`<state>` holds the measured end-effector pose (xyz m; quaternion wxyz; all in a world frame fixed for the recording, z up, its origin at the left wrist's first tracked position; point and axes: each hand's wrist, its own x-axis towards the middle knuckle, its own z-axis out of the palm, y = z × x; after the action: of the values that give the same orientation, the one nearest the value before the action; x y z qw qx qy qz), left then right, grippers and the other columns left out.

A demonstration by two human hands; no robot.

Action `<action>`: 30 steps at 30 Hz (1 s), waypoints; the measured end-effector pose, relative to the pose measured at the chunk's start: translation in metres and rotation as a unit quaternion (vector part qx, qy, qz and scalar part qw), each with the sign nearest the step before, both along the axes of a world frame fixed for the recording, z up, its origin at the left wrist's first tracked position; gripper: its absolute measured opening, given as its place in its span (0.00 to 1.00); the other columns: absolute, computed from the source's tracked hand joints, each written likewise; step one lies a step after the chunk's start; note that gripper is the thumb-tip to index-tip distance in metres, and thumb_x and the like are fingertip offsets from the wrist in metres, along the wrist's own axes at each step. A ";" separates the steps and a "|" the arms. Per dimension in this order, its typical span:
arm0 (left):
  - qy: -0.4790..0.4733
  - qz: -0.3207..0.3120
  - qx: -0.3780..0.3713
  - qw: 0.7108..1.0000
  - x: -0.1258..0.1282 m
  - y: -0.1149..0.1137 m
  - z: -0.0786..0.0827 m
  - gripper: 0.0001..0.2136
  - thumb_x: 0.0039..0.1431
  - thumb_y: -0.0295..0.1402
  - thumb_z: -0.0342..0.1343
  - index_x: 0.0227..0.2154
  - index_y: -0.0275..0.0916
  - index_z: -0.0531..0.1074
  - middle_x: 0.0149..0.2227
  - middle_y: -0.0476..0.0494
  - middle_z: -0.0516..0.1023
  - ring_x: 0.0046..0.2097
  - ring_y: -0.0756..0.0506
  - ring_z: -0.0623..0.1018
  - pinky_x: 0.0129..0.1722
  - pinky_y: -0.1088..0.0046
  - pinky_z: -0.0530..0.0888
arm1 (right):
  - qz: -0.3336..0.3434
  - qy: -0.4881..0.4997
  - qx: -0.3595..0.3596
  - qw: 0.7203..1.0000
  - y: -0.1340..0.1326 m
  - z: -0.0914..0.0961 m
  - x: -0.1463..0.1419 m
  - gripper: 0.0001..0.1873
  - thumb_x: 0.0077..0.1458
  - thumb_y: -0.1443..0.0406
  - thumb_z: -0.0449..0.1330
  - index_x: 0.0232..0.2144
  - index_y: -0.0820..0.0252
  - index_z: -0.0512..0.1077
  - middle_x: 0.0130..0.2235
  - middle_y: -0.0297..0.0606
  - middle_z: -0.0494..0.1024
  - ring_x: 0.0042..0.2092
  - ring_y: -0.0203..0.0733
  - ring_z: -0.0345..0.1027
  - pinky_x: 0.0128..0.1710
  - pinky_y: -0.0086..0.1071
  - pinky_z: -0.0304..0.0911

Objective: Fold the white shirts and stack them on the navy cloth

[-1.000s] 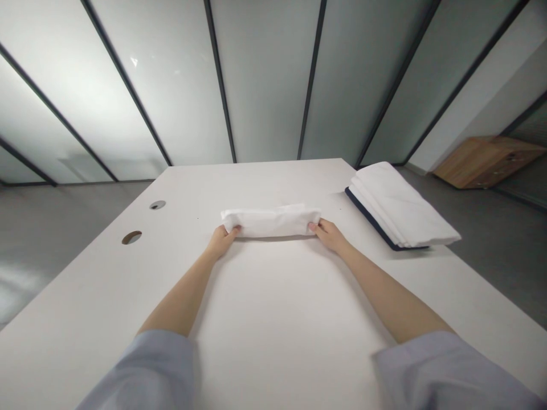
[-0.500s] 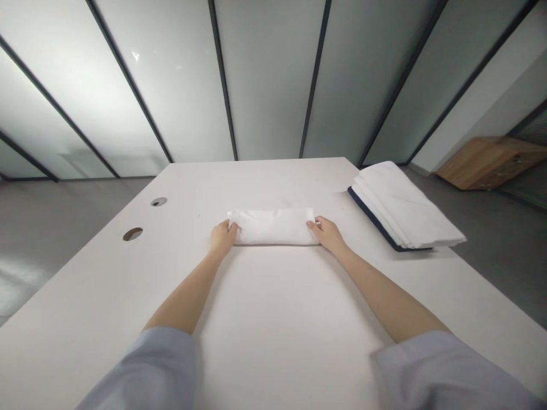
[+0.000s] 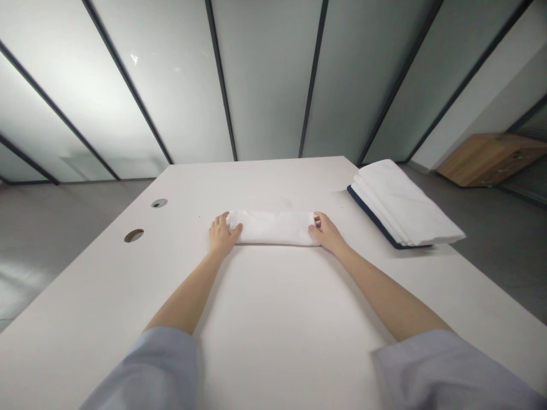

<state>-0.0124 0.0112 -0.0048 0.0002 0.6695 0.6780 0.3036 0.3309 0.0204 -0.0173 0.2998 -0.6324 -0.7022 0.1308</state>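
Resting on a white table [image 3: 277, 319], a folded white towel [image 3: 273, 228] lies flat and crosswise near the middle, well apart from the far edge. The left hand [image 3: 222, 236] sits at the towel's left end with its fingers spread and the thumb laid over the cloth. The right hand [image 3: 327, 232] curls narrowly around the right end, its fingertips [image 3: 317, 221] partly hidden behind the fold. Whether either hand is truly gripping is impossible to tell.

Between the hands and the near side, a broad stretch of tabletop gives the forearms room. Two round holes [image 3: 134, 235] pierce the surface near the left edge. To the right, a stack of folded white cloths [image 3: 401, 205] with a navy border sits near the edge, one corner seeming to jut past it. White on white hides the towel's folds, and the stack's layers are hard to count. The pale blue sleeves [image 3: 448, 370] run off the bottom of the view, and a wooden cabinet [image 3: 487, 159] is cut off at the right.
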 end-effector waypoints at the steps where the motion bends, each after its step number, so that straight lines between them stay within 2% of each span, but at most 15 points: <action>1: 0.008 -0.022 0.012 1.000 0.000 0.000 -0.001 0.26 0.59 0.43 0.51 0.58 0.37 0.60 0.57 0.34 0.68 0.58 0.38 0.68 0.56 0.58 0.66 | 0.016 0.008 0.010 1.000 0.001 -0.002 0.001 0.27 0.55 0.63 0.51 0.58 0.63 0.61 0.53 0.49 0.71 0.49 0.47 0.67 0.51 0.39 0.62; 5: 0.056 -0.088 0.011 0.995 0.003 -0.003 -0.002 0.25 0.63 0.45 0.45 0.60 0.41 0.61 0.64 0.36 0.58 0.63 0.38 0.62 0.59 0.56 0.63 | 0.069 -0.020 0.035 0.997 0.004 -0.008 0.005 0.28 0.56 0.66 0.48 0.59 0.61 0.63 0.58 0.47 0.67 0.59 0.47 0.59 0.60 0.42 0.54; 7: 0.078 -0.085 -0.017 0.993 0.005 -0.003 -0.003 0.23 0.64 0.45 0.44 0.58 0.43 0.65 0.66 0.37 0.56 0.64 0.37 0.61 0.60 0.56 0.62 | 0.073 -0.038 0.030 0.996 0.006 -0.010 0.006 0.27 0.56 0.66 0.47 0.58 0.61 0.65 0.59 0.47 0.66 0.61 0.47 0.57 0.62 0.42 0.52; 11: 0.108 -0.060 -0.073 0.990 0.008 -0.003 -0.004 0.21 0.63 0.46 0.46 0.53 0.43 0.70 0.66 0.37 0.56 0.65 0.34 0.58 0.60 0.52 0.62 | 0.060 -0.061 0.020 0.996 0.010 -0.013 0.006 0.26 0.56 0.66 0.48 0.57 0.61 0.67 0.60 0.47 0.66 0.62 0.47 0.57 0.62 0.42 0.51; 13: 0.121 -0.056 -0.063 0.989 0.008 -0.005 -0.001 0.21 0.62 0.45 0.48 0.53 0.41 0.70 0.66 0.36 0.56 0.66 0.33 0.56 0.60 0.52 0.60 | 0.052 -0.077 0.023 0.995 0.010 -0.014 0.007 0.26 0.55 0.66 0.49 0.56 0.61 0.68 0.60 0.47 0.65 0.62 0.48 0.57 0.62 0.43 0.52; 17: 0.140 -0.073 0.017 0.987 0.017 -0.010 0.013 0.25 0.60 0.39 0.49 0.59 0.36 0.63 0.67 0.34 0.54 0.67 0.37 0.54 0.63 0.55 0.56 | 0.026 -0.120 0.057 0.991 0.006 -0.004 0.005 0.25 0.56 0.65 0.51 0.56 0.61 0.67 0.61 0.49 0.63 0.62 0.53 0.56 0.60 0.48 0.53; 20: 0.162 -0.119 0.019 0.979 0.038 -0.009 0.027 0.25 0.61 0.40 0.47 0.60 0.37 0.61 0.66 0.36 0.55 0.67 0.39 0.54 0.64 0.58 0.55 | 0.033 -0.151 0.094 0.984 0.003 0.016 -0.011 0.24 0.59 0.62 0.49 0.57 0.60 0.65 0.62 0.49 0.62 0.62 0.53 0.55 0.59 0.49 0.53; 24: 0.185 -0.150 -0.059 0.970 0.077 0.004 0.033 0.27 0.64 0.46 0.42 0.62 0.42 0.58 0.67 0.38 0.55 0.67 0.38 0.55 0.63 0.56 0.56 | 0.085 -0.204 0.067 0.973 0.003 0.038 -0.053 0.25 0.63 0.60 0.45 0.59 0.61 0.63 0.64 0.48 0.60 0.63 0.51 0.52 0.60 0.45 0.50; 27: 0.168 -0.128 -0.133 0.968 0.092 0.015 0.023 0.28 0.64 0.50 0.38 0.63 0.42 0.58 0.66 0.37 0.56 0.66 0.36 0.56 0.62 0.53 0.55 | 0.091 -0.240 0.006 0.967 0.004 0.036 -0.080 0.26 0.65 0.56 0.43 0.61 0.56 0.61 0.65 0.45 0.59 0.65 0.51 0.50 0.62 0.46 0.46; 30: 0.142 -0.121 -0.165 0.969 0.087 0.022 0.011 0.31 0.63 0.54 0.36 0.63 0.43 0.58 0.66 0.36 0.57 0.67 0.37 0.55 0.63 0.53 0.54 | 0.082 -0.250 -0.048 0.964 0.006 0.026 -0.089 0.28 0.65 0.52 0.42 0.63 0.53 0.59 0.66 0.43 0.57 0.66 0.52 0.46 0.63 0.46 0.42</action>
<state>0.0747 0.0329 0.0064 0.0510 0.7735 0.6256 0.0873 0.2422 0.0266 0.0085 0.0725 -0.5985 -0.7974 0.0264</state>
